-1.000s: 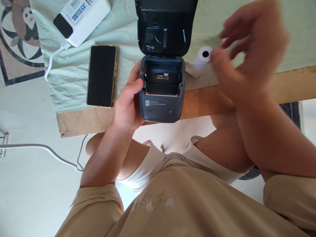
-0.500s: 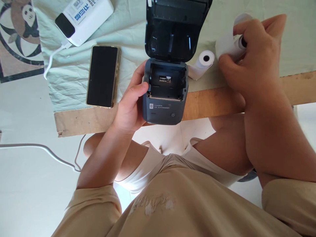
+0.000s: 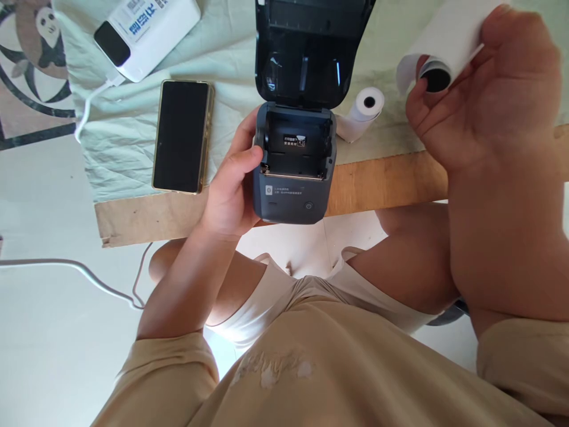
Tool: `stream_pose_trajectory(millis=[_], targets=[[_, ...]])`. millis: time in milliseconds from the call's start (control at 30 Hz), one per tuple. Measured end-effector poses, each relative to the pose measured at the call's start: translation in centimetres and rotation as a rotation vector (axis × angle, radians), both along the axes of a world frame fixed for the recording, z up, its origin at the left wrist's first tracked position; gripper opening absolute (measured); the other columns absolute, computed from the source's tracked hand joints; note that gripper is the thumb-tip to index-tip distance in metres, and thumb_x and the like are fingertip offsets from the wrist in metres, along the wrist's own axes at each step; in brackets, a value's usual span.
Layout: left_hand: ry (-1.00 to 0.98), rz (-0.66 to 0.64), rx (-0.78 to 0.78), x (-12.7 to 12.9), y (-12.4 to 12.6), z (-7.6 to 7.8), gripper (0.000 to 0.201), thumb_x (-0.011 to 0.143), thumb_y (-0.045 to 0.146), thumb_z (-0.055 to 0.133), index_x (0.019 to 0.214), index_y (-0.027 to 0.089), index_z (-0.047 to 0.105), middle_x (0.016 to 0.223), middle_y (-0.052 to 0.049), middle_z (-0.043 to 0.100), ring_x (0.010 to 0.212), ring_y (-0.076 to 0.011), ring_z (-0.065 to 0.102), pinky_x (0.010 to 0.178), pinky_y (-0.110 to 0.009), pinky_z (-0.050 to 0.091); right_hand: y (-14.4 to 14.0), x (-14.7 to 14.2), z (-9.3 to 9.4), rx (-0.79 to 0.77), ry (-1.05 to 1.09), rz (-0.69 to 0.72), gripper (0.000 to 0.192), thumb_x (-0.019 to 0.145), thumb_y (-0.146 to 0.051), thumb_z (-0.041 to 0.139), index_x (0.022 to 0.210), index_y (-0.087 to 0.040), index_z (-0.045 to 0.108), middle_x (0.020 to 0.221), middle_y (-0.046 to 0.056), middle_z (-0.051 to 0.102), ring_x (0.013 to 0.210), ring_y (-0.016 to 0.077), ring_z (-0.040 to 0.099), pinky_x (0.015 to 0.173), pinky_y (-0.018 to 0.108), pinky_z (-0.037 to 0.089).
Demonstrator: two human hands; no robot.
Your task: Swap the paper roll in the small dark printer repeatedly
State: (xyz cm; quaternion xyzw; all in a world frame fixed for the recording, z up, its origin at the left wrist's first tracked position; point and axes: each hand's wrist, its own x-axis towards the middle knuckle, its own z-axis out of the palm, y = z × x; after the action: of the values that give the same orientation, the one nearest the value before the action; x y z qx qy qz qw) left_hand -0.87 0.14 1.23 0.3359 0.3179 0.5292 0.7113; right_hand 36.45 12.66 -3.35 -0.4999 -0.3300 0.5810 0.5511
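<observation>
White paper roll [image 3: 438,56], light and prone to unspooling, sits clenched in the right hand [image 3: 484,112] right of the printer [image 3: 293,160]; best pinched across its ends. Left hand [image 3: 231,190] grasps the printer's side.

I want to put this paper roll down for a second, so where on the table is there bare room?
Bare cloth lies between the power bank and the printer's raised lid, and more beyond the spare roll under your right hand. The wood edge right of the printer is bare too. Between phone, left hand and printer it is crowded.
</observation>
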Motion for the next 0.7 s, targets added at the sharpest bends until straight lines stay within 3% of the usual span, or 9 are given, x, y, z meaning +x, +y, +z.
stream_pose_trajectory(millis=[100,167,333,500,600,700], targets=[[0.010,0.001,0.006,0.1,0.0,0.1,0.034,0.109,0.034,0.063,0.140,0.023,0.070,0.134,-0.006,0.081,0.175,-0.0331,0.052,0.142,-0.059,0.051,-0.1,0.6,-0.3,0.025,0.023,0.161,0.050,0.058,-0.041,0.091,0.104,-0.037,0.071,0.137,0.003,0.072,0.154,0.0374,0.064,0.095,0.051,0.071],[0.047,0.021,-0.003,0.1,0.0,0.2,0.036,0.109,0.035,0.060,0.141,0.023,0.070,0.140,-0.006,0.080,0.176,-0.0337,0.051,0.142,-0.060,0.051,-0.8,-0.3,0.0,0.004,0.063,0.185,0.050,0.059,-0.038,0.091,0.106,-0.037,0.074,0.139,0.003,0.071,0.155,0.0363,0.064,0.102,0.051,0.072],[0.128,0.053,-0.059,0.0,0.3,0.1,0.034,0.103,0.040,0.069,0.135,0.030,0.073,0.144,-0.004,0.081,0.179,-0.0360,0.048,0.138,-0.052,0.055,-1.7,-3.5,1.4,-0.128,0.091,-0.038,0.046,0.058,-0.022,0.092,0.094,-0.036,0.068,0.133,0.001,0.076,0.141,0.0310,0.073,0.103,0.047,0.073],[0.157,0.049,-0.040,0.0,0.0,0.1,0.039,0.101,0.048,0.073,0.137,0.033,0.075,0.150,-0.001,0.083,0.177,-0.0372,0.050,0.133,-0.052,0.060,-2.1,-4.7,2.7,-0.200,0.060,-0.053,0.017,0.085,-0.020,0.061,0.099,-0.030,0.063,0.133,0.007,0.076,0.133,0.0250,0.077,0.110,0.044,0.071],[0.097,0.056,-0.032,0.3,-0.2,0.3,0.036,0.103,0.046,0.072,0.135,0.030,0.076,0.147,-0.004,0.083,0.176,-0.0363,0.051,0.134,-0.052,0.059,-2.2,-5.2,2.8,-0.161,-0.025,-0.098,0.024,0.094,-0.016,0.050,0.110,-0.029,0.063,0.129,0.010,0.074,0.126,0.0267,0.077,0.105,0.047,0.071],[0.018,0.033,-0.016,0.5,-0.3,0.4,0.032,0.109,0.042,0.065,0.136,0.026,0.074,0.135,-0.006,0.085,0.174,-0.0329,0.053,0.137,-0.055,0.056,-2.0,-5.9,2.5,-0.101,-0.131,-0.159,0.046,0.090,-0.009,0.051,0.129,-0.030,0.064,0.127,0.008,0.071,0.120,0.0261,0.076,0.096,0.048,0.072]])
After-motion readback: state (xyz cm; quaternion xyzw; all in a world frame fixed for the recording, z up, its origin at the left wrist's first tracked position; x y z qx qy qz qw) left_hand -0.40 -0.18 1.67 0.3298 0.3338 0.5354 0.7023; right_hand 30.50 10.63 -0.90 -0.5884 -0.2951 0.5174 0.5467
